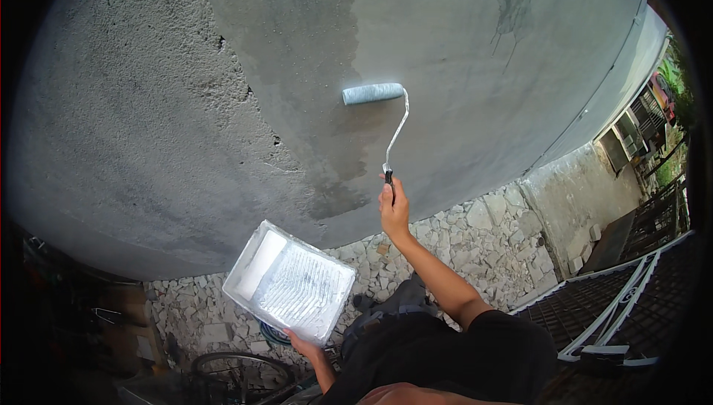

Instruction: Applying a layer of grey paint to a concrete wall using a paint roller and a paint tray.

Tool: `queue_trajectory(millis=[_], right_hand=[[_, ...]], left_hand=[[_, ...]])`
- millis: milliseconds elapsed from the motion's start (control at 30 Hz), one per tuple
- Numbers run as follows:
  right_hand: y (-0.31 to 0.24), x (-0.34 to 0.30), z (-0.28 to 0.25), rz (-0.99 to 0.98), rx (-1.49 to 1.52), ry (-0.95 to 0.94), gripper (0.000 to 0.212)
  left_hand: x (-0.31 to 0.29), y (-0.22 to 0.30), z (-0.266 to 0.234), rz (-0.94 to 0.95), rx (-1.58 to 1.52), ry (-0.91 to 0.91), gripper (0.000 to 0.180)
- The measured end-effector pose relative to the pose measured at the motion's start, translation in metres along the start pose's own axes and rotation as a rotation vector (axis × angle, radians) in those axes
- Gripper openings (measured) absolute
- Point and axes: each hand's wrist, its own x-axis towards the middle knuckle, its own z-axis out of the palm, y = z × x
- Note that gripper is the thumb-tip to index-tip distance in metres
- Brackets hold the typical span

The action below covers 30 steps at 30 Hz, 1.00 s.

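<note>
My right hand (394, 204) is wrapped round the dark handle of a paint roller (373, 94). The roller's pale, wet-looking sleeve lies level against the grey wall (445, 49), and its bent wire frame is coated in white. Down at the left, my left hand (303, 344) grips the near edge of a white paint tray (339, 277). White liquid fills the tray's deep end, and the ribbed slope is smeared white. Around the roller, a darker damp-looking band (297, 56) runs down the wall. Part of my left hand's fingers is hidden under the tray.
Broken stone rubble (475, 238) covers the ground along the wall's foot. A bicycle wheel (241, 364) and a coiled hose (273, 333) are below the tray. On the right are a concrete slab (587, 197) and a white metal frame (613, 316). Rough plaster (141, 108) covers the left wall.
</note>
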Motion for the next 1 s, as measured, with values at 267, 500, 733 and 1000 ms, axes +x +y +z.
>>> queue_trajectory(millis=[267, 500, 733, 1000], right_hand=[[-0.196, 0.130, -0.013, -0.356, 0.136, 0.048, 0.041], [-0.190, 0.121, -0.026, -0.351, -0.021, 0.081, 0.041], [0.008, 0.002, -0.043, -0.160, -0.239, 0.071, 0.039], [0.005, 0.007, -0.041, -0.079, -0.186, 0.018, 0.039]], left_hand=[[0.003, 0.006, 0.021, -0.008, 0.041, -0.043, 0.086], [0.006, -0.003, 0.022, -0.007, 0.059, -0.098, 0.088], [0.011, -0.015, 0.025, -0.030, 0.045, -0.087, 0.088], [0.008, 0.001, 0.037, -0.022, 0.067, -0.162, 0.086]])
